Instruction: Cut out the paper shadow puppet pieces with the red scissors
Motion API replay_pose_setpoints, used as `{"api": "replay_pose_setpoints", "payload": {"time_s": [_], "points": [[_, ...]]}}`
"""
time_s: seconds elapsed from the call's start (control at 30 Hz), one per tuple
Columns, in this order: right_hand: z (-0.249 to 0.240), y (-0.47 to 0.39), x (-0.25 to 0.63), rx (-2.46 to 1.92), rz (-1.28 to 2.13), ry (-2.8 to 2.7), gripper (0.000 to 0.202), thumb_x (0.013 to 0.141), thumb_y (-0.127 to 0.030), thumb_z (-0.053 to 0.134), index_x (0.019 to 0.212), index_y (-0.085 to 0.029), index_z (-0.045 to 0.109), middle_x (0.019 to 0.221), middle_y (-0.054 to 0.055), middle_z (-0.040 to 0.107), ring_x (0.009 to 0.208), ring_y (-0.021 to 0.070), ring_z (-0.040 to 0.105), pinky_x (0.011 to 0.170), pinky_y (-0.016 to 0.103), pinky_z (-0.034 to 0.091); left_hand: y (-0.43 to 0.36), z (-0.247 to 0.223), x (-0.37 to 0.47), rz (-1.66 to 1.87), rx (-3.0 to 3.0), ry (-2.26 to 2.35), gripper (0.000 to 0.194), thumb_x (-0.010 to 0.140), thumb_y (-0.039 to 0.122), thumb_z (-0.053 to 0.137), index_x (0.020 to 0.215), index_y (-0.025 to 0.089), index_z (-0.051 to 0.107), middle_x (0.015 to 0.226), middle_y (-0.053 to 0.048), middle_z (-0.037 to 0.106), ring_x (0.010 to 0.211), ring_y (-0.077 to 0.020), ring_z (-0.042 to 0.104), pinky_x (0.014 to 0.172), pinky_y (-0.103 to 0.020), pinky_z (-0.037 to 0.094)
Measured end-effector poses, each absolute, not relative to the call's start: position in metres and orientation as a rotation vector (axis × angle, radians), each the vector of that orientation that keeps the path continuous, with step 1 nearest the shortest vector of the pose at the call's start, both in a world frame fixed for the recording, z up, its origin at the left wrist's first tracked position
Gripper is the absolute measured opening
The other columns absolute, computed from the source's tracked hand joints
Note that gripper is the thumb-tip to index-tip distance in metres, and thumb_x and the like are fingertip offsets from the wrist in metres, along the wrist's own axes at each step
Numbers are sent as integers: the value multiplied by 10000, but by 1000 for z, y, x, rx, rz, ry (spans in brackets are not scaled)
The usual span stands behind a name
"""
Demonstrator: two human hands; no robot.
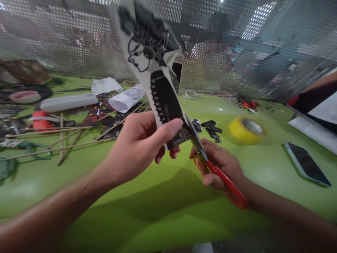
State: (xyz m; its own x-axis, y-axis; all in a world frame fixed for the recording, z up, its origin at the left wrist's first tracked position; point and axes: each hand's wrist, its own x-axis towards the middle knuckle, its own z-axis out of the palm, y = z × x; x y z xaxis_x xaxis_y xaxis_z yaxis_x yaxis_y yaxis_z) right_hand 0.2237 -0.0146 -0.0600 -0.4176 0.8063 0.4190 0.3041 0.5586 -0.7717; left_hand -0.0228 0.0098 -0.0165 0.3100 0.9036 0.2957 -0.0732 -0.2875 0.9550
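My left hand pinches the lower part of a paper sheet printed in black and white with a figure's head in profile and a dark body. The sheet stands tilted up in front of me, its top leaning left. Red-handled scissors are gripped in my right hand, fingers around the handles. Their blades point up and left, against the sheet's lower right edge; how far they are parted is hard to make out. Just behind the scissors, several black cut-out pieces lie on the green table.
Thin wooden sticks, a rolled paper and dark cut-outs crowd the left. On the right are a yellow tape roll and a phone. A perforated metal screen stands behind. A person's sleeve shows at far right.
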Motion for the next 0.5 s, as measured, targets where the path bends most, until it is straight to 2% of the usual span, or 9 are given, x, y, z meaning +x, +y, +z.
{"api": "replay_pose_setpoints", "payload": {"time_s": [0.07,0.2,0.33,0.5], "points": [[-62,-15,224,-889,816,-1964,663,881,-849,780,1067,-213,763,860,15,580,766,192,575,634,329,474,13,-17,-25,1211,1557,829,392,1055,304,726,684,204,649,571,3,720,404,-88,572,355,-172,430],[-66,-18,225,-892,1038,-1880,679,860,-813,835,1187,-223,759,907,21,562,744,180,546,567,300,449,15,-18,-24,1147,1608,865,383,1017,268,744,667,214,599,528,30,648,407,-105,625,368,-166,471],[-63,-21,222,-879,1135,-1853,757,871,-816,820,1348,-235,729,955,44,582,784,203,544,593,324,486,13,-17,-20,1085,1635,841,359,967,251,765,659,213,585,516,41,594,374,-99,594,326,-158,419],[-60,-23,217,-866,1120,-1789,635,819,-791,880,1124,-239,807,979,55,539,840,221,534,574,308,452,10,-16,-18,1071,1632,830,370,954,223,764,635,211,576,521,49,582,376,-89,591,324,-138,415]]}}
